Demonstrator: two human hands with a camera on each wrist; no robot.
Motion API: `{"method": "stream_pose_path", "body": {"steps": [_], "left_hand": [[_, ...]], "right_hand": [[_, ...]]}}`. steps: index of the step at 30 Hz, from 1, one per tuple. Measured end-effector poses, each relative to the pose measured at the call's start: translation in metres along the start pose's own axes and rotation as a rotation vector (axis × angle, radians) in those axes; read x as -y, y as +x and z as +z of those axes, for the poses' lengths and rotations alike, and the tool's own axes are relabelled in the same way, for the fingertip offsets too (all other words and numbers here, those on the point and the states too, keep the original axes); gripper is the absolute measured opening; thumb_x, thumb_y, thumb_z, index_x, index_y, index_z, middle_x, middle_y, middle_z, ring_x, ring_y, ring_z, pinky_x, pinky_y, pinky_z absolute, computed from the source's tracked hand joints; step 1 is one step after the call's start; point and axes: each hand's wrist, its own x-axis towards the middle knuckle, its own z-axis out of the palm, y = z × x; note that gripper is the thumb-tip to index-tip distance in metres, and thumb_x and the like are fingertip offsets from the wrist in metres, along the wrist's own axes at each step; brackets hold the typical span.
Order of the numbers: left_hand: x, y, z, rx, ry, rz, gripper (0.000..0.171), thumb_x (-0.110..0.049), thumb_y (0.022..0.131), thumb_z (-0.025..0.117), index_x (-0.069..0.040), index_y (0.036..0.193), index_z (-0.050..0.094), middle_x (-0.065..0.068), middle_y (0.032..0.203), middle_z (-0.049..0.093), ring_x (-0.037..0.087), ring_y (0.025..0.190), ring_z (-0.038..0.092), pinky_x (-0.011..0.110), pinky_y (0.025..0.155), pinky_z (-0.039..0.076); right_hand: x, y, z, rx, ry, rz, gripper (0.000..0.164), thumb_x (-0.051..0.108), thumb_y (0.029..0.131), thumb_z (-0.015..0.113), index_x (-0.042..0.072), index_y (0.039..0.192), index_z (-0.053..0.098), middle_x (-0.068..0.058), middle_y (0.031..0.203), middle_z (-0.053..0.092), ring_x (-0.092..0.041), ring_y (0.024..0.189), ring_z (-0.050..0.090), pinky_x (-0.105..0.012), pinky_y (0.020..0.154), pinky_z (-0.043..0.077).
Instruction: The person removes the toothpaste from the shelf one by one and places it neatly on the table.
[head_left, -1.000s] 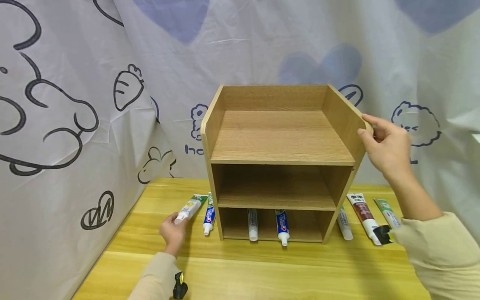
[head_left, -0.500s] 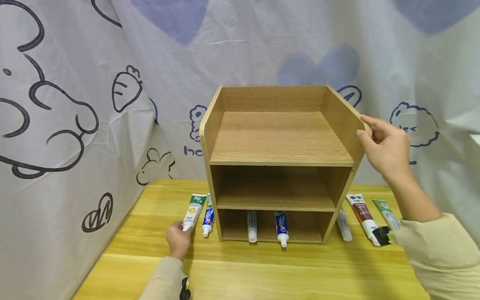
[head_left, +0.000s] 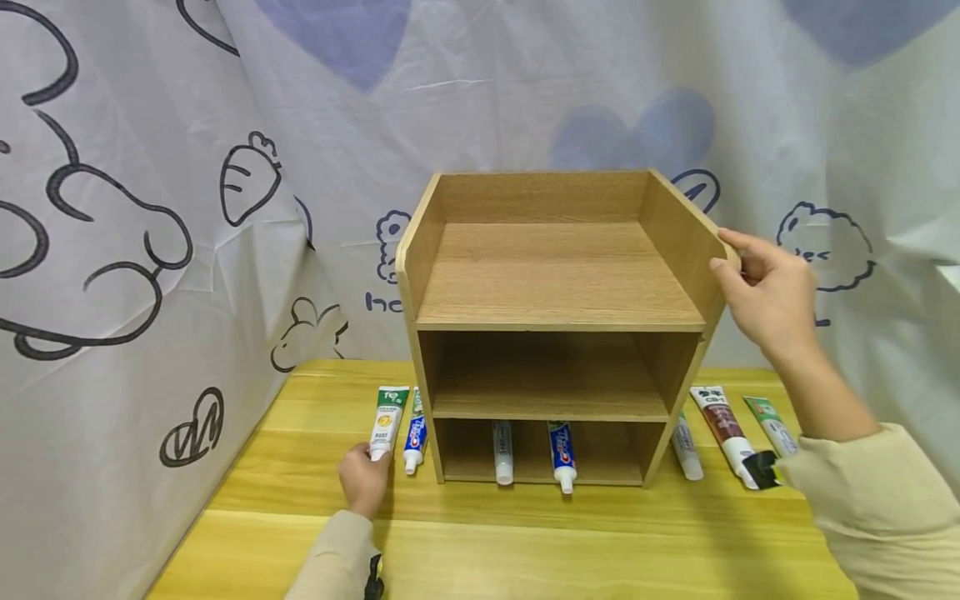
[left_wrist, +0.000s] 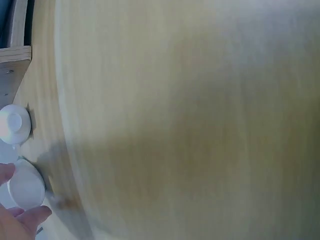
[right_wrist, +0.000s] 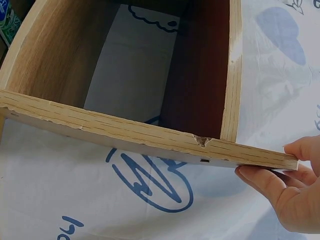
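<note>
My left hand (head_left: 364, 481) pinches the white cap end of a green-and-white toothpaste tube (head_left: 386, 419) on the table, left of the wooden shelf (head_left: 562, 326). The left wrist view shows its round white cap (left_wrist: 26, 189) between fingertips and thumb. A blue-and-white toothpaste tube (head_left: 415, 437) lies just right of it, against the shelf's left side. My right hand (head_left: 772, 287) grips the top front corner of the shelf's right side panel; in the right wrist view the fingers (right_wrist: 267, 182) and thumb lie on either face of that board.
On the shelf's bottom level lie a white-and-grey tube (head_left: 503, 454) and a blue Crest tube (head_left: 562, 457), caps forward. Right of the shelf lie a pale tube (head_left: 686, 450), a maroon-and-white tube (head_left: 724, 433) and a green-and-white tube (head_left: 772, 425). A printed curtain (head_left: 510, 100) hangs behind.
My left hand has moved right with the green-and-white tube, which has turned from slanted to nearly straight beside the blue tube. My right hand stays on the shelf panel.
</note>
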Motion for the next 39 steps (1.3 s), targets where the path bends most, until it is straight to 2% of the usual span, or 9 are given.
{"method": "stream_pose_path", "body": {"steps": [4,8,12,16,19,21,26,28,39], "left_hand": [[0.001,0.001,-0.006,0.012,0.008,0.041,0.036,-0.009,0.079,0.067,0.018,0.103,0.061,0.035,0.092,0.064,0.04,0.075,0.065,0.048,0.067,0.058],[0.001,-0.001,-0.014,-0.015,-0.04,0.127,0.039,-0.01,0.084,0.064,0.017,0.111,0.057,0.036,0.102,0.061,0.044,0.088,0.065,0.05,0.08,0.057],[0.0,-0.008,-0.02,-0.051,-0.103,0.263,0.036,-0.006,0.082,0.066,0.016,0.111,0.058,0.036,0.108,0.059,0.047,0.09,0.064,0.05,0.075,0.057],[-0.002,-0.019,-0.023,-0.029,-0.106,0.349,0.037,-0.007,0.083,0.065,0.016,0.111,0.058,0.037,0.114,0.056,0.049,0.097,0.06,0.047,0.071,0.058],[-0.004,-0.026,-0.025,-0.003,-0.091,0.366,0.038,-0.008,0.084,0.065,0.017,0.112,0.057,0.037,0.118,0.054,0.049,0.099,0.06,0.044,0.071,0.059],[-0.005,-0.031,-0.026,0.026,-0.092,0.365,0.041,-0.008,0.083,0.065,0.017,0.115,0.055,0.037,0.121,0.052,0.046,0.088,0.064,0.04,0.057,0.06],[-0.007,-0.043,-0.027,0.091,-0.093,0.351,0.051,-0.011,0.083,0.067,0.016,0.122,0.049,0.038,0.126,0.046,0.049,0.105,0.057,0.045,0.085,0.056],[-0.009,-0.048,-0.028,0.108,-0.091,0.349,0.053,-0.012,0.083,0.067,0.016,0.123,0.048,0.038,0.126,0.046,0.051,0.119,0.044,0.053,0.099,0.04],[-0.011,-0.067,-0.026,0.166,-0.093,0.398,0.054,-0.015,0.082,0.069,0.017,0.121,0.05,0.035,0.124,0.051,0.048,0.118,0.048,0.052,0.101,0.041]], "right_hand": [[0.002,-0.004,0.0,-0.008,0.005,0.004,0.041,0.019,0.092,0.053,0.009,0.132,0.052,-0.027,0.118,0.059,0.02,0.07,0.045,0.006,0.057,0.04],[0.005,-0.008,-0.001,-0.016,-0.008,0.016,0.041,0.02,0.092,0.052,0.01,0.132,0.052,-0.025,0.119,0.06,0.018,0.072,0.048,0.006,0.057,0.04],[0.005,-0.007,-0.001,-0.013,0.005,0.009,0.041,0.019,0.092,0.053,0.01,0.132,0.052,-0.027,0.117,0.06,0.018,0.071,0.047,0.005,0.056,0.041],[0.004,-0.006,-0.001,-0.023,0.011,0.007,0.04,0.018,0.092,0.053,0.009,0.131,0.053,-0.027,0.116,0.06,0.023,0.066,0.043,0.005,0.055,0.041],[0.004,-0.005,-0.001,-0.021,-0.004,0.016,0.041,0.02,0.092,0.052,0.01,0.132,0.053,-0.025,0.118,0.06,0.023,0.065,0.041,0.006,0.055,0.04],[0.004,-0.004,0.0,-0.011,-0.013,0.024,0.041,0.022,0.093,0.052,0.011,0.132,0.052,-0.024,0.12,0.06,0.022,0.066,0.041,0.006,0.056,0.04],[0.003,-0.003,0.001,-0.003,-0.011,0.022,0.041,0.022,0.093,0.051,0.01,0.132,0.052,-0.025,0.12,0.06,0.022,0.066,0.041,0.006,0.055,0.04],[0.003,-0.003,0.001,-0.004,-0.003,0.013,0.041,0.021,0.093,0.052,0.009,0.132,0.052,-0.026,0.119,0.06,0.022,0.066,0.042,0.005,0.055,0.04],[0.002,-0.002,0.001,0.003,0.017,0.001,0.041,0.019,0.092,0.052,0.008,0.132,0.052,-0.029,0.117,0.059,0.02,0.067,0.043,0.005,0.055,0.041]]}}
